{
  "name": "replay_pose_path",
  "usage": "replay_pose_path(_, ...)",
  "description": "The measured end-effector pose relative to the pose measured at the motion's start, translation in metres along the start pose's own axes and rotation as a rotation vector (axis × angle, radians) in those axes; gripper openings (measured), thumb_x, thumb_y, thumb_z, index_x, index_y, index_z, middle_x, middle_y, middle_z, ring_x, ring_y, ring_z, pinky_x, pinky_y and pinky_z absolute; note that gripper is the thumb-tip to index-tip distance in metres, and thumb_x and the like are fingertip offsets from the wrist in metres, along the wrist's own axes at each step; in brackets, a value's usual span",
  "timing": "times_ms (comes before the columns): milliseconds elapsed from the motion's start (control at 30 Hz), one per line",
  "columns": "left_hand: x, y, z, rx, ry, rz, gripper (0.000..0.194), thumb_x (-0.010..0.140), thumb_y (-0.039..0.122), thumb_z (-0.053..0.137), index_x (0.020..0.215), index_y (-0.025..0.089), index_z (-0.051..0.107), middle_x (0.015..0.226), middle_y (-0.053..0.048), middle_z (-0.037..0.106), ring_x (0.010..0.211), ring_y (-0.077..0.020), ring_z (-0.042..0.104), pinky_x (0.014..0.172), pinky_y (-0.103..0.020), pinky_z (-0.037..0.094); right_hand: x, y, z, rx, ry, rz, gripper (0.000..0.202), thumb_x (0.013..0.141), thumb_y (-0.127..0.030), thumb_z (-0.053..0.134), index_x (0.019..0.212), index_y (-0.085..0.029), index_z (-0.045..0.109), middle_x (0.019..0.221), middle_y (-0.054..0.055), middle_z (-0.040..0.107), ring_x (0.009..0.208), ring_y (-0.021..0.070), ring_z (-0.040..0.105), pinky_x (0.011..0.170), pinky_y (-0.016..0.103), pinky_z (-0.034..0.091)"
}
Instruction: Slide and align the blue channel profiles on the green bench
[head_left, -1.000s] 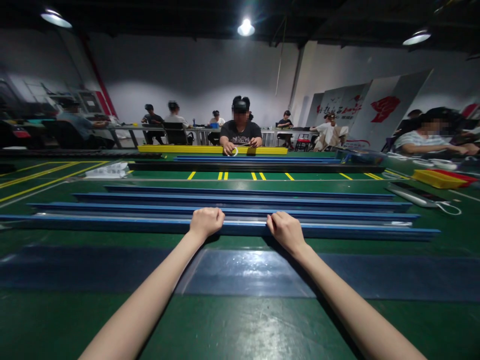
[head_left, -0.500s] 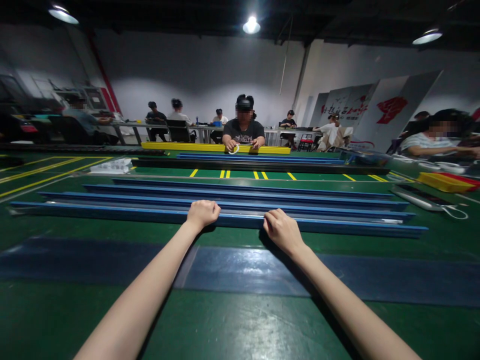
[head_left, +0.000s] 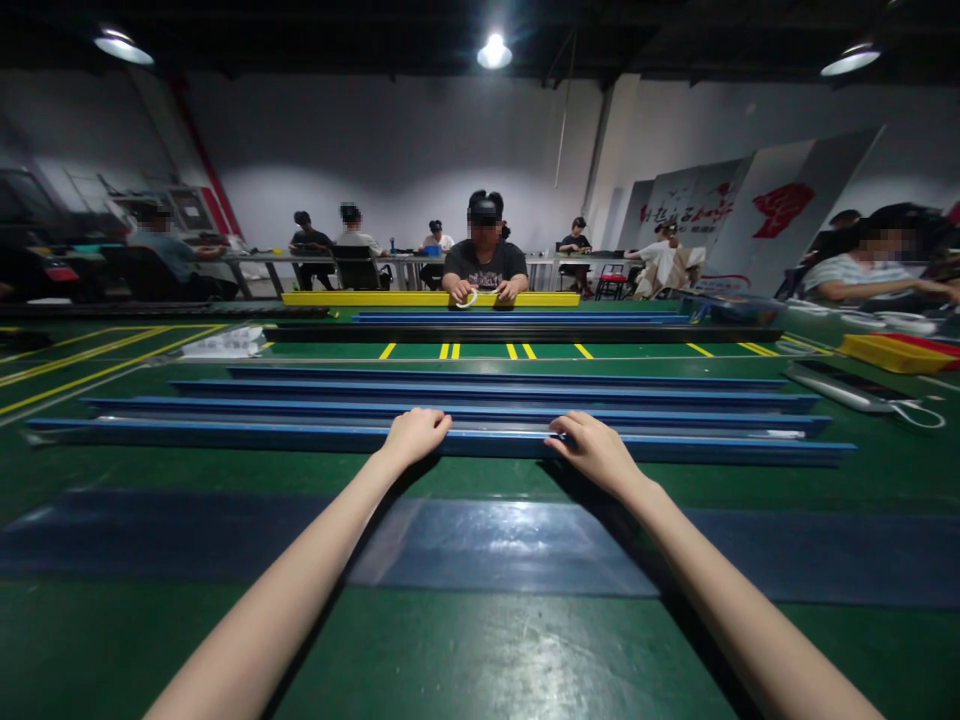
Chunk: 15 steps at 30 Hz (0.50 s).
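Several long blue channel strips lie side by side across the green table (head_left: 480, 650). My left hand (head_left: 418, 436) is closed over the edge of the nearest blue strip (head_left: 495, 445), left of its middle. On the same strip, right of its middle, rests my right hand (head_left: 592, 448), its thumb and fingers slightly apart at the edge. Between the two hands a stretch of the strip shows. A flat translucent blue sheet (head_left: 510, 545) lies crosswise under my forearms.
Beyond the strips are a black bar (head_left: 480, 332) and a yellow bar (head_left: 337, 299). A person (head_left: 486, 262) opposite holds a white ring. A phone-like device (head_left: 855, 385) and a yellow tray (head_left: 896, 352) lie at right, a plastic bag (head_left: 225, 343) at left.
My right hand has moved to the right along the nearest strip and its fingers have loosened. My left hand has shifted slightly right. The view has tilted a little.
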<state>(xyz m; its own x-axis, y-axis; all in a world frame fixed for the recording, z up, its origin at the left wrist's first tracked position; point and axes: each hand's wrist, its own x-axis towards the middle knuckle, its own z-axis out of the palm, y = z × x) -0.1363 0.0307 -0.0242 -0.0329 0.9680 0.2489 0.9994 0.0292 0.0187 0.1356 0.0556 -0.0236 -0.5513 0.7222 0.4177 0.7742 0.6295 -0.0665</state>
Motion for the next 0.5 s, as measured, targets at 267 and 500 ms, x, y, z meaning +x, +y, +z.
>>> replay_pose_path(267, 0.002, 0.064, 0.0, -0.103, 0.126, 0.289, 0.032, 0.088, 0.033, 0.03, 0.08, 0.02, 0.058, 0.084, -0.003, 0.059, 0.083, -0.0163, 0.052, 0.066, -0.025, 0.039, -0.001, 0.044, 0.0, 0.034, -0.169, 0.029, 0.038, 0.082, -0.05, 0.038, 0.081, -0.02, 0.061, 0.082, 0.004, 0.062, 0.077, 0.0152, 0.056, 0.064, 0.023, 0.035)
replay_pose_path(500, -0.007, 0.086, 0.033, -0.004, 0.312, 0.404, 0.029, 0.085, 0.038, 0.036, 0.085, 0.016, 0.056, 0.082, -0.006, 0.06, 0.08, -0.0203, 0.052, 0.067, -0.032, 0.035, -0.015, 0.036, 0.019, -0.283, -0.044, 0.032, 0.04, 0.089, -0.043, 0.026, 0.082, -0.018, 0.057, 0.084, 0.007, 0.063, 0.08, 0.0179, 0.054, 0.066, 0.027, 0.03)
